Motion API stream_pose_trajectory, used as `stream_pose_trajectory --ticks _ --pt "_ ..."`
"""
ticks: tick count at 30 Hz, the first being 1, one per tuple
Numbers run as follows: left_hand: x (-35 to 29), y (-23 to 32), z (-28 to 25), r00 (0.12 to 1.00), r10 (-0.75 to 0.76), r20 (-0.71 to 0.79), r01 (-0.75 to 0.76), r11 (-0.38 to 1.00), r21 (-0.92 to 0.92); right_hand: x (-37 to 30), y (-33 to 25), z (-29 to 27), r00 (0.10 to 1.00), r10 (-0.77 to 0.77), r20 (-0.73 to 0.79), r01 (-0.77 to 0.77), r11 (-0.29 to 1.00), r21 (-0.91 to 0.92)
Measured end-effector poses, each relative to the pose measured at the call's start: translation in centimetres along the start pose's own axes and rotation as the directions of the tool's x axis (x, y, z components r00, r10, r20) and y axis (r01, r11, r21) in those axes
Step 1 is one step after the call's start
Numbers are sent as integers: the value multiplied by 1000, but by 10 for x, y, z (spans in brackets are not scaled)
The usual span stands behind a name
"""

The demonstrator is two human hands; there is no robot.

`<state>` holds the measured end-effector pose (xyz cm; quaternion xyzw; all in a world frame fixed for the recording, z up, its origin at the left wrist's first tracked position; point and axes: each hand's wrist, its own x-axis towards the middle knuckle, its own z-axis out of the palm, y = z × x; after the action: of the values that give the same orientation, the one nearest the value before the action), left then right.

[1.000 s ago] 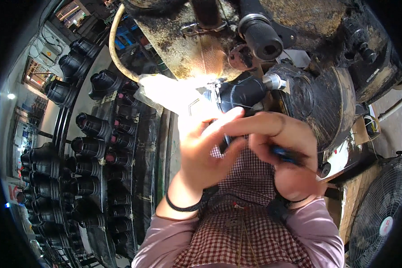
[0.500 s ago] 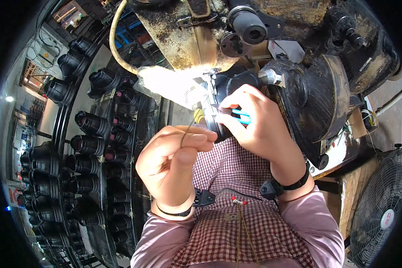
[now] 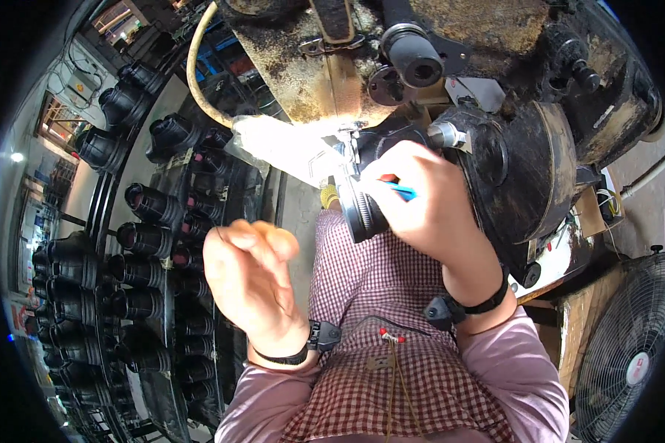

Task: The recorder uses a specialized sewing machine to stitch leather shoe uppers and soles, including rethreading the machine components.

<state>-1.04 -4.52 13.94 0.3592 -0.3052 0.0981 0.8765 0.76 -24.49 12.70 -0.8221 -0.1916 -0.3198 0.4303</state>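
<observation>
Near the sewing machine's lit needle area, my right hand is closed around a small blue-handled tool. A bit of red shows by its fingers, and its working end is hidden. Just below the needle area, touching or very near that hand, is a black shoe with a ribbed sole edge; my hand covers part of it. Away to the left, my left hand is raised with bent, motion-smeared fingers. Whether anything is between them does not show.
The worn sewing machine fills the top, with a hose at its left. Racks of black shoes line the left. A dark round machine housing stands at right, above a floor fan.
My left hand has pulled back to the left, away from the shoe; the dark thread it pinched no longer shows. My right hand stays at the shoe with the blue-handled tool.
</observation>
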Motion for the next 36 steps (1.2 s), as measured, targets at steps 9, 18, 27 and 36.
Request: stream_pose_trajectory --ticks 9,18,27,36 --pt "2 -99 -16 953 -277 119 232 925 301 -15 96 44 975 1 -223 -70 951 -300" --pt "11 -104 -22 945 -318 75 279 904 325 -11 127 33 992 -73 -99 31 928 -371" --pt "23 -109 -23 887 -446 -119 461 866 194 -9 121 26 996 -36 -79 1 915 -404" --pt "39 -118 -22 842 -385 -378 462 877 136 -35 92 15 944 325 54 -283 883 -374"
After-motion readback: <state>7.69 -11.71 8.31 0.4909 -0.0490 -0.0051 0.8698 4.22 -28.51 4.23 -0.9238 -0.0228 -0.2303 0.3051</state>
